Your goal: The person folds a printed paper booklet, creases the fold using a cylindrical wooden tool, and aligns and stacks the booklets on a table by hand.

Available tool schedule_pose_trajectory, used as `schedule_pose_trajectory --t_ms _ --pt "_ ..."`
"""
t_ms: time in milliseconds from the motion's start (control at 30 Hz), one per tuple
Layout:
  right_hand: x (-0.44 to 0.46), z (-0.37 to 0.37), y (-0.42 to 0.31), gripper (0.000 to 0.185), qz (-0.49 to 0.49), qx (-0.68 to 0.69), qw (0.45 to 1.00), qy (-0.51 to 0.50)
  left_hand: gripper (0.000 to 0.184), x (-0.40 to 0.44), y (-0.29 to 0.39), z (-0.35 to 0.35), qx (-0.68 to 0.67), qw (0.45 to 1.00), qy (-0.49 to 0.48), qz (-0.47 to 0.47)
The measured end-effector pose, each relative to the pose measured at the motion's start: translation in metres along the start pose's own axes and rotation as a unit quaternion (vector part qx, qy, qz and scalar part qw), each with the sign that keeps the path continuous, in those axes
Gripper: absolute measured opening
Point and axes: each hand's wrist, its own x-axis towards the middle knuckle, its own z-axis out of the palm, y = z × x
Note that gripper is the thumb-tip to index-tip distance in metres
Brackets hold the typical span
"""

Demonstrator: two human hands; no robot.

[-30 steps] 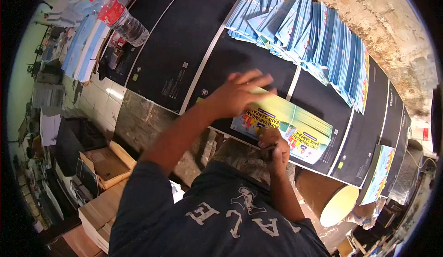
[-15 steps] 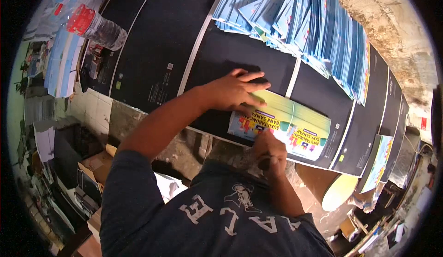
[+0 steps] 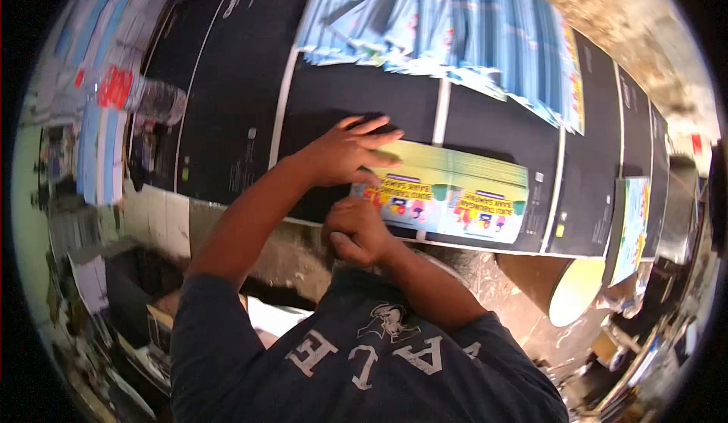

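Observation:
A stack of printed booklets (image 3: 466,188) with yellow-green covers lies near the front edge of the black-topped table; "BUKU TABUNGAN BANK SAMPAH" shows on it in two side-by-side panels. My left hand (image 3: 345,154) rests on the stack's left end with its fingers spread. Just below that end, at the table edge, is my right hand (image 3: 356,233), curled into a fist. Whatever it may hold is hidden by the fingers.
Behind the stack are many overlapping blue printed booklets (image 3: 447,28). A red-labelled plastic bottle (image 3: 155,100) lies at the left, near paper stacks (image 3: 98,150). More printed sheets (image 3: 631,222) hang at the right edge. Below stands a cardboard tube (image 3: 542,283).
My right hand has moved left along the front of the stack, toward its left end. My left hand stays spread on the stack. The view has shifted slightly.

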Motion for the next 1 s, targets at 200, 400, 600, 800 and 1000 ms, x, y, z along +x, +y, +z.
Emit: schedule_pose_trajectory --t_ms 200,400,600,800,1000 --pt "-0.081 -0.061 -0.031 0.021 0.084 0.014 0.984 0.155 0.053 0.009 0.029 -0.029 0.028 0.998 -0.045 -0.016" --pt "-0.218 -0.265 -0.070 0.060 0.075 -0.013 0.891 0.448 0.063 0.057 0.063 -0.046 0.013 1.000 -0.019 -0.016" --pt "-0.251 -0.363 -0.058 0.043 0.160 -0.047 0.849 0.501 0.056 0.109 0.083 -0.039 -0.057 0.989 -0.105 -0.081" --pt "-0.237 -0.344 -0.100 0.048 0.216 -0.275 0.731 0.587 0.035 0.102 0.086 -0.041 -0.229 0.945 -0.197 -0.127" --pt "-0.231 -0.262 -0.149 0.035 0.195 -0.335 0.682 0.620 0.030 0.028 0.130 -0.008 -0.632 0.737 0.051 -0.234"
